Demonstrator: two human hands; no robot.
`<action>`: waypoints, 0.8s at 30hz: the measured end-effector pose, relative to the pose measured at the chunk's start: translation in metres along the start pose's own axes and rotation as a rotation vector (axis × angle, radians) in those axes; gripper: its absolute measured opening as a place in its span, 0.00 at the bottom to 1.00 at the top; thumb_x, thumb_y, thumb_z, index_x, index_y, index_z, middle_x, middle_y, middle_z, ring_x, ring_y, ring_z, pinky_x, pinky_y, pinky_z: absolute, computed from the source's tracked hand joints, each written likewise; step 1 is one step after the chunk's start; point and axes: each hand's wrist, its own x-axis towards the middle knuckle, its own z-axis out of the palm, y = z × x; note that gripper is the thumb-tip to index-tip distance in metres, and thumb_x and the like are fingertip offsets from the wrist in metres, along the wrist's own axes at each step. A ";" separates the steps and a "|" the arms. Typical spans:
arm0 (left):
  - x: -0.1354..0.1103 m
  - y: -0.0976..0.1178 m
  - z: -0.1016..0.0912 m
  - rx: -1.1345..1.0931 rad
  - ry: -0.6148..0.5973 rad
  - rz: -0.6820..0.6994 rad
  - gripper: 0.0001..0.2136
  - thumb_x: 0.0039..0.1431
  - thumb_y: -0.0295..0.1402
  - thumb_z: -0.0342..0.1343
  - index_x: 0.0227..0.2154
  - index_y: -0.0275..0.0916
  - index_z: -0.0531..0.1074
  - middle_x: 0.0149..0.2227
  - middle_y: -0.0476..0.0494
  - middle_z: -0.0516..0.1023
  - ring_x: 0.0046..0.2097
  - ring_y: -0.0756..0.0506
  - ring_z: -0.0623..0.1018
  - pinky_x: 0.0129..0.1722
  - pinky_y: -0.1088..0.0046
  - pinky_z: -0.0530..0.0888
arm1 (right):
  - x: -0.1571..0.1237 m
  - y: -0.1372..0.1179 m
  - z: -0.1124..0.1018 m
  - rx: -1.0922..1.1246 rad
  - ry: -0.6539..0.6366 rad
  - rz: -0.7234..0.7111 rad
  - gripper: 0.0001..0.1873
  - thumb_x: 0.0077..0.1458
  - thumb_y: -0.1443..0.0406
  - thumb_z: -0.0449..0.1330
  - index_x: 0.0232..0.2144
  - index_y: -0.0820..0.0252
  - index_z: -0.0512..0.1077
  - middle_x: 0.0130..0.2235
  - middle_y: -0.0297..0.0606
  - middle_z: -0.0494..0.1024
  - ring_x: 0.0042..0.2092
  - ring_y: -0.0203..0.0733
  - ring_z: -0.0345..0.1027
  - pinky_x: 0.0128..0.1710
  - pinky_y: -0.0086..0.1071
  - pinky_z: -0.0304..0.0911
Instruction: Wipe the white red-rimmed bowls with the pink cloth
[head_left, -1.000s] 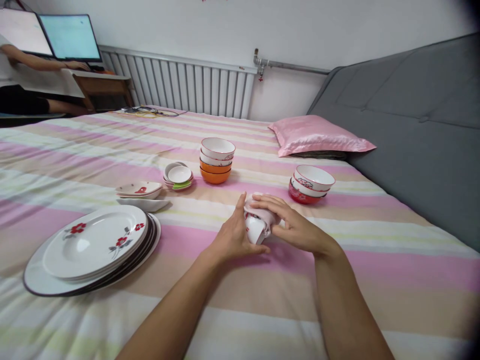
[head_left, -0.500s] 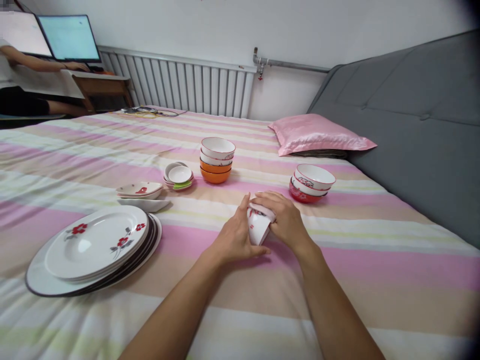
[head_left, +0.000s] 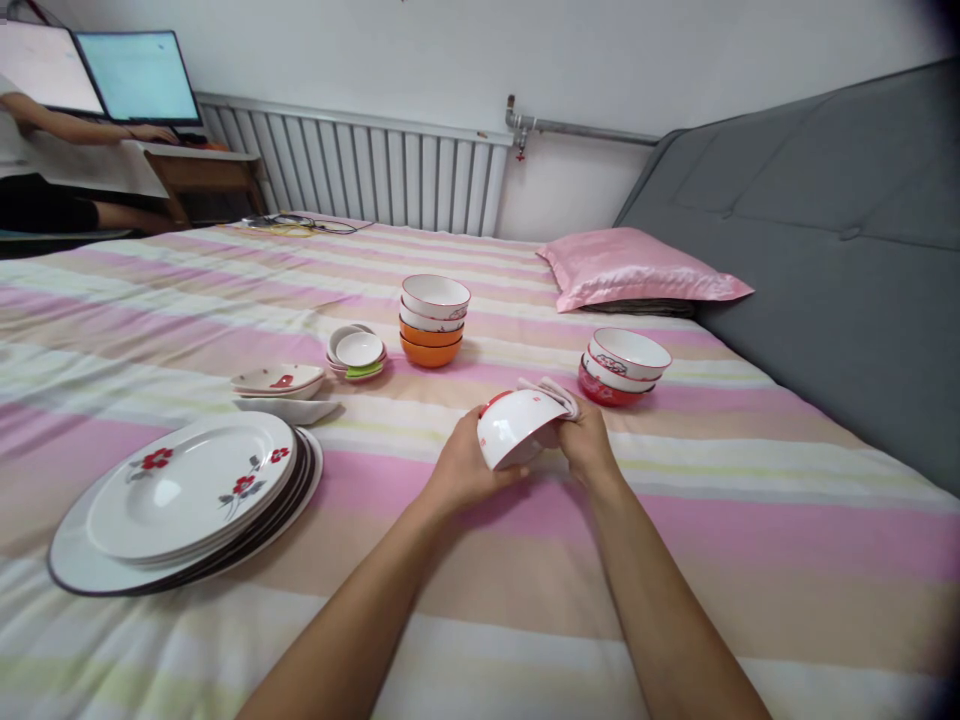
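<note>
A white bowl with small red marks is tilted on its side above the striped bedspread, between my two hands. My left hand grips its left side, thumb along the lower edge. At the bowl's right rim, my right hand is closed on a pale pink cloth pressed against the bowl; its fingertips are partly hidden. A stack of white and red bowls stands just beyond my right hand. Farther back is a taller stack of white and orange bowls.
Stacked flowered plates lie at left, with boat-shaped dishes and small dishes behind. A pink pillow rests by the grey headboard. Cables lie at the far edge. A person's arm reaches over a desk.
The bowl has turned, so more of its outer side faces me. My right hand has moved from over its top to its right rim, and the cloth now shows more.
</note>
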 end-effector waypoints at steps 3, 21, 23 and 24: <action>0.001 0.001 -0.006 -0.021 0.068 0.013 0.33 0.43 0.31 0.62 0.55 0.38 0.59 0.54 0.39 0.69 0.52 0.40 0.72 0.48 0.64 0.72 | -0.006 0.004 0.017 0.184 0.036 0.215 0.22 0.37 0.66 0.60 0.40 0.59 0.76 0.39 0.38 0.81 0.38 0.48 0.74 0.35 0.37 0.69; -0.001 -0.004 -0.010 0.211 0.032 0.000 0.31 0.40 0.28 0.58 0.52 0.39 0.61 0.47 0.42 0.73 0.45 0.39 0.74 0.43 0.64 0.71 | -0.017 -0.030 0.018 -0.379 -0.076 -0.341 0.29 0.38 0.76 0.52 0.45 0.61 0.73 0.47 0.42 0.77 0.49 0.46 0.70 0.50 0.39 0.63; -0.001 -0.004 -0.009 0.215 0.037 -0.002 0.30 0.40 0.28 0.57 0.51 0.39 0.61 0.46 0.42 0.73 0.44 0.40 0.74 0.42 0.65 0.71 | -0.020 -0.036 0.019 -0.483 -0.112 -0.428 0.29 0.38 0.76 0.51 0.44 0.59 0.73 0.47 0.41 0.76 0.49 0.46 0.69 0.51 0.40 0.63; -0.001 -0.004 -0.008 0.214 0.042 -0.003 0.30 0.40 0.28 0.57 0.51 0.39 0.61 0.45 0.42 0.73 0.44 0.40 0.74 0.41 0.65 0.71 | -0.022 -0.039 0.020 -0.538 -0.133 -0.464 0.29 0.39 0.76 0.52 0.45 0.57 0.73 0.48 0.40 0.76 0.50 0.46 0.68 0.51 0.40 0.62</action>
